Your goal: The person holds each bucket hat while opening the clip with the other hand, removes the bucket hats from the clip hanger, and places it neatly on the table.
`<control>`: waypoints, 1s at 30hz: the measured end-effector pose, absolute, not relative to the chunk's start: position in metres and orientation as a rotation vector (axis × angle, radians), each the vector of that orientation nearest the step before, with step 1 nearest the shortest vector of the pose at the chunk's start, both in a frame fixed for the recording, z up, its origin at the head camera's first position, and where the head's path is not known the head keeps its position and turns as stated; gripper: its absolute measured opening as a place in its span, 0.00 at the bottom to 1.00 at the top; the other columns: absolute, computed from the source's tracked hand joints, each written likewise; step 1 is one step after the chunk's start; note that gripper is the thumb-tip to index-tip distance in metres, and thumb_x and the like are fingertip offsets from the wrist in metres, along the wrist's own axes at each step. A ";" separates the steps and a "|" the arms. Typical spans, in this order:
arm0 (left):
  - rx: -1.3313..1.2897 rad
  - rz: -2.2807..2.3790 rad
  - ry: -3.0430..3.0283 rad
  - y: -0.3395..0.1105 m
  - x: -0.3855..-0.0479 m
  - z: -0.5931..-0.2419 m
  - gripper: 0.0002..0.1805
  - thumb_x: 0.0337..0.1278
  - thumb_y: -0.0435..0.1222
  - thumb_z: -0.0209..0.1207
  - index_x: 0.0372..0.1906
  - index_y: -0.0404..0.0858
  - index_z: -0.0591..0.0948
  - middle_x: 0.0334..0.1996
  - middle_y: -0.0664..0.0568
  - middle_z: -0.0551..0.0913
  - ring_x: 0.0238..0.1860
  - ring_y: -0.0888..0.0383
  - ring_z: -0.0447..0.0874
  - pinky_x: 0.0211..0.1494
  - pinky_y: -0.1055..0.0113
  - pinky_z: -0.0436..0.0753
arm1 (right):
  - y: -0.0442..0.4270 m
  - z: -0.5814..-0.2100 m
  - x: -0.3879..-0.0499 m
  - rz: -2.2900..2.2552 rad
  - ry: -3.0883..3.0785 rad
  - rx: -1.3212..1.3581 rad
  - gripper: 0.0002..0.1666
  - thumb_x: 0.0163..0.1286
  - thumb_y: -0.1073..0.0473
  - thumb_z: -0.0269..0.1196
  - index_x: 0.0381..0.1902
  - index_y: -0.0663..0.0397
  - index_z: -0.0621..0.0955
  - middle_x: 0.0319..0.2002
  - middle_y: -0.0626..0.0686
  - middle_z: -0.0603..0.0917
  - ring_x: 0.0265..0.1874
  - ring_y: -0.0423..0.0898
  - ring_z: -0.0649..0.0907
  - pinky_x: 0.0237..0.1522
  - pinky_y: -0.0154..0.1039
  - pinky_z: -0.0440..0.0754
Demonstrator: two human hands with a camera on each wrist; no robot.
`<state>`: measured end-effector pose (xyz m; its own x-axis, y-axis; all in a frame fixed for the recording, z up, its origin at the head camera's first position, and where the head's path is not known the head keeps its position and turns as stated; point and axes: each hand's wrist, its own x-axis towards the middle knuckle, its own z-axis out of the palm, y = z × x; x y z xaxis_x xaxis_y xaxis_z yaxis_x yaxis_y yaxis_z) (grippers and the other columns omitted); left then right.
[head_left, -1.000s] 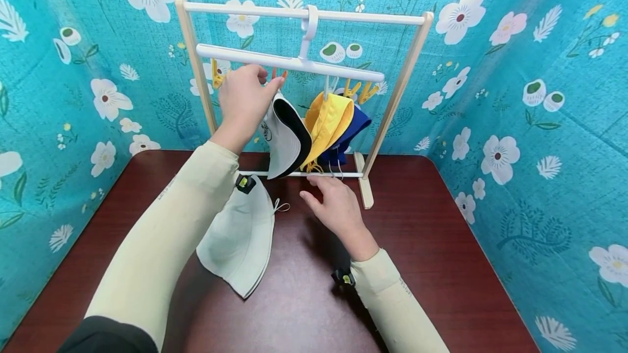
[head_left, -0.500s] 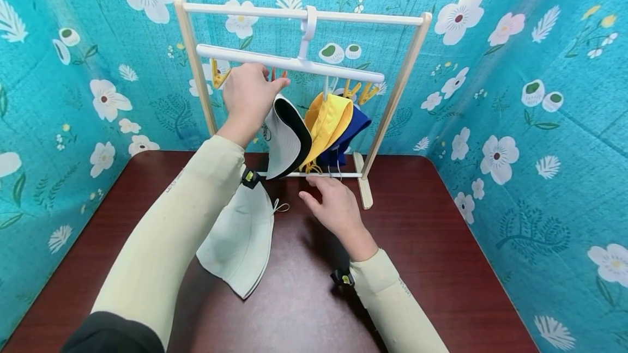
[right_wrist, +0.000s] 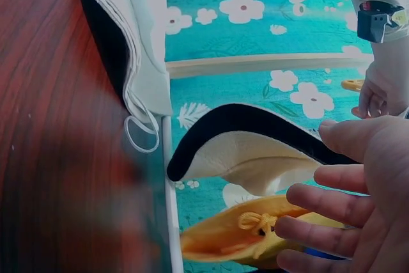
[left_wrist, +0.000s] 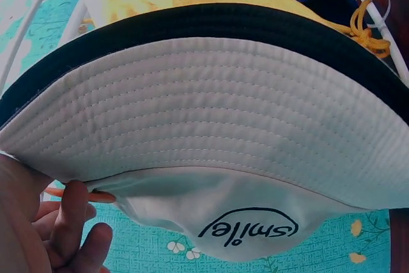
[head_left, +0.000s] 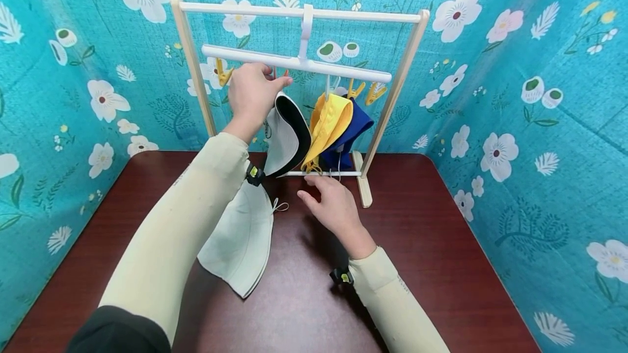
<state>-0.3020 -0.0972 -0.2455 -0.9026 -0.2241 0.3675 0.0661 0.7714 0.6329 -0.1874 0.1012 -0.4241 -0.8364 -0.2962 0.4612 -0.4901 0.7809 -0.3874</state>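
My left hand (head_left: 252,91) is up under the white hanger (head_left: 294,62), pinching the top edge of a white bucket hat (head_left: 282,135) with a black underside. Beside those fingers an orange clip (left_wrist: 102,197) touches the hat's edge; whether it grips the cloth I cannot tell. The hat carries a "smile" print (left_wrist: 252,225) and hangs tilted, brim toward the right. Lower down, my right hand (head_left: 336,208) hovers in front of the rack's bottom bar with fingers spread, holding nothing. A yellow hat (head_left: 328,124) and a dark blue hat (head_left: 358,124) hang right of the white one.
A pale bucket hat (head_left: 240,238) with a cord loop lies folded on the dark red table (head_left: 417,287), partly below my left forearm. The hanger hooks over the wooden rack (head_left: 402,80). Yellow clips (head_left: 375,93) dangle from its ends. Floral cloth (head_left: 515,124) surrounds the table.
My left hand has shifted slightly to the right, still at the white hat's top edge. The hanger has swung a little to the right. My right hand has barely moved.
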 end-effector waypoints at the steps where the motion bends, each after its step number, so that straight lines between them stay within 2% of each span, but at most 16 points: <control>1: 0.120 -0.938 -2.530 -0.097 -0.302 -0.246 0.24 0.56 0.65 0.65 0.28 0.49 0.84 0.22 0.55 0.82 0.22 0.56 0.73 0.21 0.63 0.62 | 0.101 -0.425 -0.188 0.722 -2.607 0.593 0.26 0.71 0.40 0.66 0.61 0.46 0.83 0.53 0.46 0.88 0.57 0.46 0.84 0.55 0.49 0.83; 6: 0.091 -0.935 -2.496 -0.094 -0.302 -0.246 0.25 0.56 0.65 0.65 0.27 0.48 0.82 0.26 0.58 0.84 0.23 0.57 0.74 0.22 0.63 0.62 | 0.097 -0.427 -0.191 0.764 -2.637 0.561 0.28 0.71 0.39 0.65 0.63 0.43 0.82 0.53 0.45 0.88 0.56 0.45 0.85 0.54 0.48 0.84; 12: 0.021 -0.667 -2.506 -0.090 -0.300 -0.249 0.27 0.61 0.64 0.61 0.25 0.46 0.79 0.16 0.51 0.73 0.20 0.54 0.73 0.21 0.62 0.63 | 0.092 -0.427 -0.196 0.809 -2.653 0.530 0.29 0.71 0.38 0.66 0.63 0.44 0.82 0.51 0.45 0.88 0.53 0.45 0.86 0.52 0.48 0.84; 23: 0.032 -0.600 -2.517 -0.086 -0.303 -0.249 0.27 0.64 0.63 0.60 0.23 0.46 0.78 0.15 0.51 0.74 0.19 0.54 0.75 0.22 0.62 0.66 | 0.076 -0.416 -0.218 1.084 -2.639 0.297 0.35 0.68 0.35 0.67 0.64 0.48 0.79 0.48 0.48 0.90 0.49 0.50 0.88 0.47 0.50 0.84; 26: 0.037 -0.618 -2.516 -0.086 -0.303 -0.249 0.26 0.63 0.62 0.61 0.23 0.46 0.78 0.15 0.51 0.75 0.20 0.54 0.75 0.22 0.62 0.66 | 0.072 -0.414 -0.224 1.157 -2.629 0.258 0.32 0.67 0.35 0.68 0.60 0.47 0.81 0.45 0.48 0.91 0.43 0.46 0.89 0.43 0.47 0.85; 30: 0.044 -0.630 -2.519 -0.084 -0.304 -0.249 0.25 0.63 0.62 0.62 0.23 0.46 0.78 0.16 0.52 0.75 0.20 0.54 0.76 0.21 0.62 0.66 | 0.067 -0.414 -0.230 1.219 -2.622 0.200 0.26 0.66 0.33 0.68 0.49 0.45 0.82 0.39 0.44 0.91 0.35 0.40 0.88 0.36 0.42 0.83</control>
<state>-0.3045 -0.0836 -0.2491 -0.8550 -0.1560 0.4947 0.0954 0.8901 0.4456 -0.2301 0.0669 -0.4144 -0.9613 -0.0221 0.2747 -0.2243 0.6421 -0.7331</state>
